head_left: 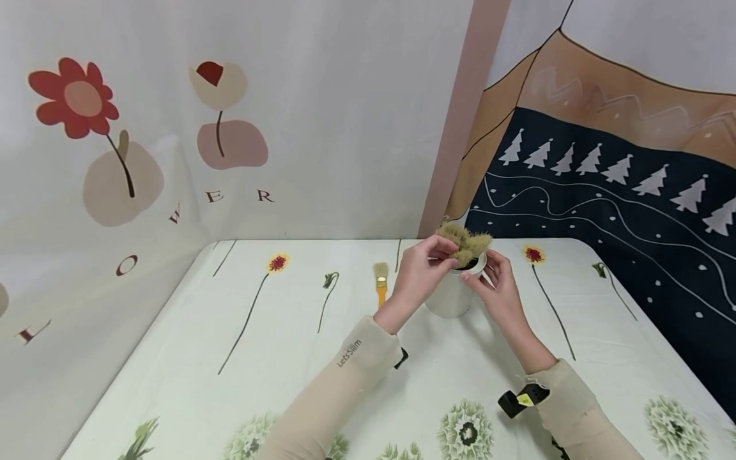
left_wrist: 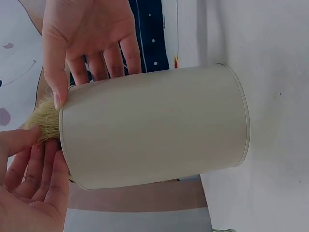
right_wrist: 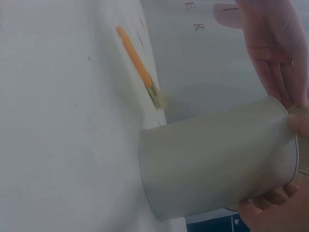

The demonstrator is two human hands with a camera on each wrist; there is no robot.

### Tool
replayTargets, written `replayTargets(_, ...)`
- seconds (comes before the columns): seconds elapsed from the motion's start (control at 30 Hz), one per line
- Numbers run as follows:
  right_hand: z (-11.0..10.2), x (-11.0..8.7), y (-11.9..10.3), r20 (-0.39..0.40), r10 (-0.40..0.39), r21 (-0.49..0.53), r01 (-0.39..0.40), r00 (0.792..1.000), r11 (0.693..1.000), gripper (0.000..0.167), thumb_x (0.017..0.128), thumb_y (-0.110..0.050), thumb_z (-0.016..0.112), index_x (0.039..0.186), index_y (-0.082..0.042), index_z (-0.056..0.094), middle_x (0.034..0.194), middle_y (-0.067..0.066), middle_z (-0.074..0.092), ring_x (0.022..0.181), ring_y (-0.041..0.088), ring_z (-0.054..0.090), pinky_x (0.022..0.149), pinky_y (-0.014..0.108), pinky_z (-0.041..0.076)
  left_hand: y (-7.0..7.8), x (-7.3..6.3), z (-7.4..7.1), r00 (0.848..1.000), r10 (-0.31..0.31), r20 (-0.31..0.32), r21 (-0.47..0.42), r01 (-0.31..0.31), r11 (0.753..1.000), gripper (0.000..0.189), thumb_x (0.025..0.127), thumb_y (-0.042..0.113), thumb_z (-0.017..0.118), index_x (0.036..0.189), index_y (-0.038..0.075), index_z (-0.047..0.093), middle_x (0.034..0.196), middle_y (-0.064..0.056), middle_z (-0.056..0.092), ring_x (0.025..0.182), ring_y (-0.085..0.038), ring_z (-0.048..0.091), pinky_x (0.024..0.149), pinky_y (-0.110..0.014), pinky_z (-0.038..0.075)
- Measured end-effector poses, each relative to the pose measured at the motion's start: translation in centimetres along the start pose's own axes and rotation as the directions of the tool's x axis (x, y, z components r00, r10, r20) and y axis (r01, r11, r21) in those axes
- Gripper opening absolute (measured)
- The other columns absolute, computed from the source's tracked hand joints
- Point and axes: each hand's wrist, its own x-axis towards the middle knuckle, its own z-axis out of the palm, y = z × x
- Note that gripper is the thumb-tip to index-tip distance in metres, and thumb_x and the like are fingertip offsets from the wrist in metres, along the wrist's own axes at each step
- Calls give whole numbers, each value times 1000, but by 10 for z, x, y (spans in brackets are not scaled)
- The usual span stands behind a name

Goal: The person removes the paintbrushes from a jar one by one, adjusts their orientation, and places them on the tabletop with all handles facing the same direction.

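Observation:
A cream cylindrical pot (head_left: 447, 299) stands on the table, with dark filling showing inside its mouth in the head view. Fuzzy yellow-green tufts (head_left: 475, 245), like dried grass heads, rise out of it. My left hand (head_left: 422, 271) reaches over the mouth and pinches a tuft between thumb and fingers. At the right side of the rim, my right hand (head_left: 501, 291) holds the pot, thumb in front and fingers behind. The left wrist view shows the pot's smooth wall (left_wrist: 154, 128) sideways, with bristly fibres (left_wrist: 47, 118) at its mouth.
Left of the pot lies a flat paintbrush (head_left: 381, 281) with an orange handle, partly covered by my left forearm. The white tablecloth (head_left: 276, 332) carries printed flowers. Behind the table hang a pale curtain (head_left: 345, 128) and a dark cloth printed with trees (head_left: 575, 198).

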Motion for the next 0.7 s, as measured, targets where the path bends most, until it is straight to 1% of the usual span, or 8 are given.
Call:
replayTargets(0.1, 0, 0, 0, 0, 2, 4, -2, 1000, 1000, 79, 97, -18, 65, 157, -7, 13, 166, 14, 19, 154, 27, 20, 127, 45, 23, 0, 0, 1, 1000, 8, -16, 13, -7, 1000, 12, 91, 7, 72, 103, 8, 70, 101, -7, 74, 94, -16, 72, 81, -15, 58)
replayTargets(0.23, -1, 0, 1, 0, 2, 2, -2, 1000, 1000, 80, 97, -18, 65, 156, -7, 14, 165, 15, 19, 154, 27, 20, 127, 45, 23, 1, 0, 1, 999, 22, -35, 9, -21, 1000, 10, 92, 7, 71, 101, 9, 71, 100, -7, 74, 93, -16, 71, 80, -16, 59)
replayTargets(0.43, -1, -1, 0, 2, 0, -4, 0, 1000, 1000, 79, 97, -18, 65, 156, -7, 14, 165, 14, 19, 155, 27, 20, 127, 46, 23, 8, 0, -3, 996, 54, -71, -17, -56, 998, 10, 92, 8, 70, 102, 8, 70, 102, -7, 74, 95, -17, 72, 79, -18, 60)
replayTargets(0.57, -1, -1, -1, 5, 0, -9, 0, 1000, 1000, 79, 97, -18, 65, 156, -7, 14, 166, 14, 19, 154, 27, 20, 126, 46, 23, 15, 1, -9, 991, 81, -107, -63, -88, 994, 9, 93, 8, 70, 102, 7, 70, 104, -8, 74, 97, -19, 72, 79, -18, 60)
replayTargets(0.7, -1, -1, -2, 3, 4, -17, -4, 1000, 1000, 79, 97, -18, 65, 156, -7, 14, 166, 14, 20, 154, 28, 21, 126, 47, 23, 24, 2, -16, 984, 117, -132, -133, -135, 982, 9, 94, 7, 69, 103, 6, 69, 106, -10, 74, 97, -21, 72, 79, -19, 60)
